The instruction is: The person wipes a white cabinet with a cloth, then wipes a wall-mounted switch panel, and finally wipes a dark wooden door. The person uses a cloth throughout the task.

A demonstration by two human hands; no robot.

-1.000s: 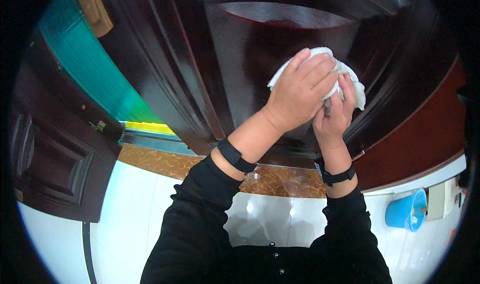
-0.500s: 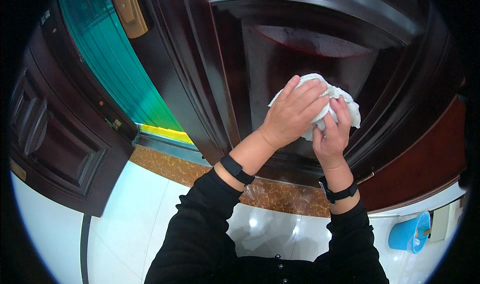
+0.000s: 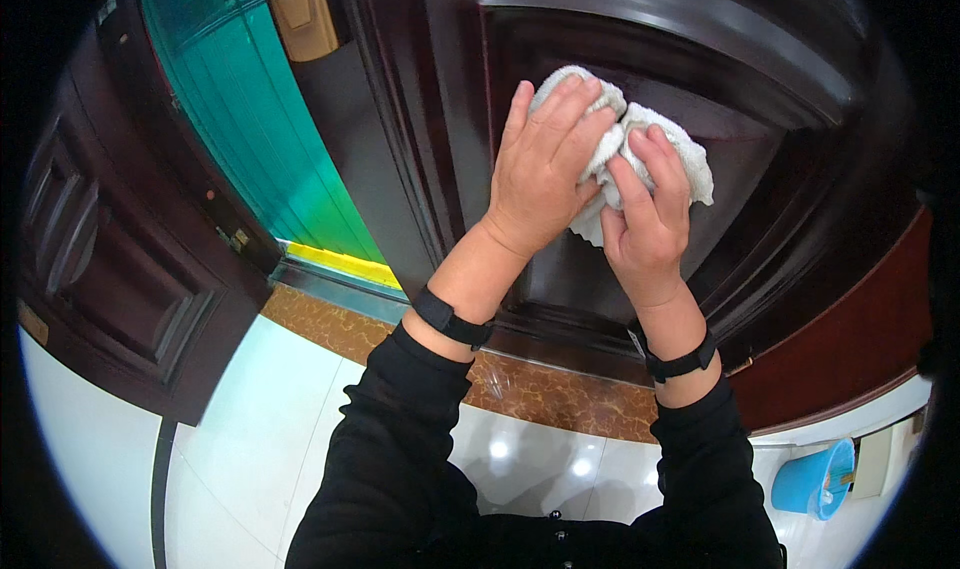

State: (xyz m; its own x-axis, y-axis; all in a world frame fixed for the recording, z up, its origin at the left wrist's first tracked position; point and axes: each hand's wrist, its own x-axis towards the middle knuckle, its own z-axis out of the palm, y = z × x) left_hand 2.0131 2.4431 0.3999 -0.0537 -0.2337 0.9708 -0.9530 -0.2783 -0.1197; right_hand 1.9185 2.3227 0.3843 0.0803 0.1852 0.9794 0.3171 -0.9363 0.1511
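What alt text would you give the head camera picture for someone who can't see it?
Both hands, the left hand and right hand, press a white cloth against a dark wooden door panel. Black sleeves and wristbands show; a blue bucket stands on the glossy white floor at lower right.

The scene is evenly and fairly brightly lit from above, with small round lamp reflections on the glossy white floor tiles [image 3: 540, 459] and soft glare streaks across the polished dark wooden door [image 3: 700, 79]. The round fisheye picture fades to black at its corners, and straight door edges bow toward the rim. The centre is sharp; the rim is slightly soft and darker.
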